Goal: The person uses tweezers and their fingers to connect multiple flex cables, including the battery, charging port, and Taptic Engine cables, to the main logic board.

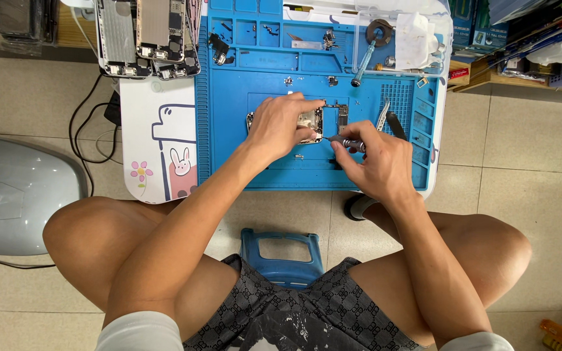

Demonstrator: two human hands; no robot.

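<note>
An opened phone body (311, 123) lies on the blue work mat (242, 97), its metal insides showing. My left hand (280, 125) rests over its left part and holds it flat. My right hand (375, 159) grips a small grey screwdriver (345, 141), whose tip touches the phone's lower right edge. Most of the phone is hidden under my left hand.
Tweezers (383, 116) lie right of the phone. A blue-handled screwdriver (363, 62), small parts and white tissue (415, 36) sit at the mat's far side. Several stripped phone frames (144, 36) lie at top left. A blue stool (282, 250) is between my knees.
</note>
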